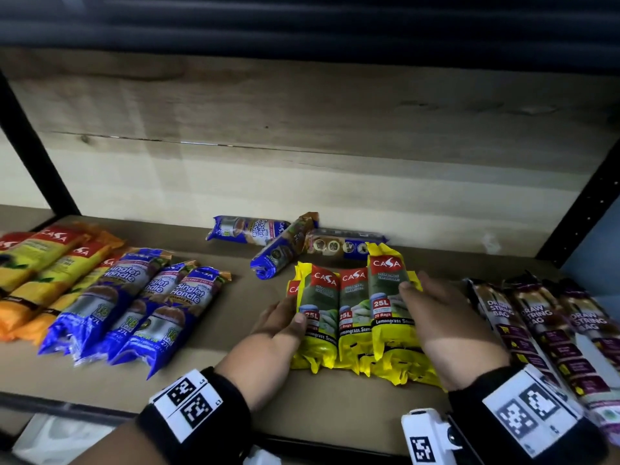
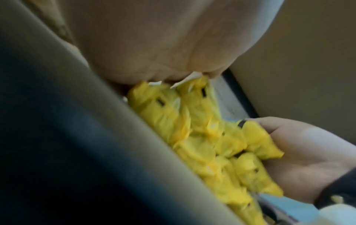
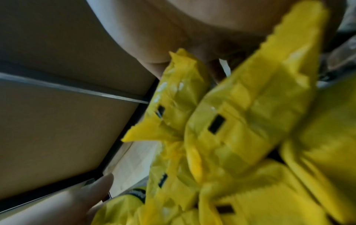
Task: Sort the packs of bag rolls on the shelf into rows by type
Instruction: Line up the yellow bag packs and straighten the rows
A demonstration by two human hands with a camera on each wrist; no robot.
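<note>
Several yellow Casa 25L packs (image 1: pixel 355 313) lie side by side in the middle of the shelf (image 1: pixel 218 380). My left hand (image 1: pixel 281 317) presses against their left side, thumb laid on the outer pack. On the right flank rests my right hand (image 1: pixel 432 307), fingers straight and thumb over the rightmost pack. In the left wrist view the crinkled yellow pack ends (image 2: pixel 202 137) sit below my palm (image 2: pixel 154 38), with the right hand (image 2: pixel 308 149) against them. The right wrist view is filled with blurred yellow packs (image 3: pixel 240 121); the left hand (image 3: pixel 77 201) shows low left.
Left of me lies a row of blue Singlet Handle packs (image 1: pixel 134 307), then orange-yellow packs (image 1: pixel 43 273). Three loose packs (image 1: pixel 285 250) lie jumbled at the back. Dark Draw String packs (image 1: pixel 543 330) line the right. Black posts (image 1: pixel 37 152) frame the shelf.
</note>
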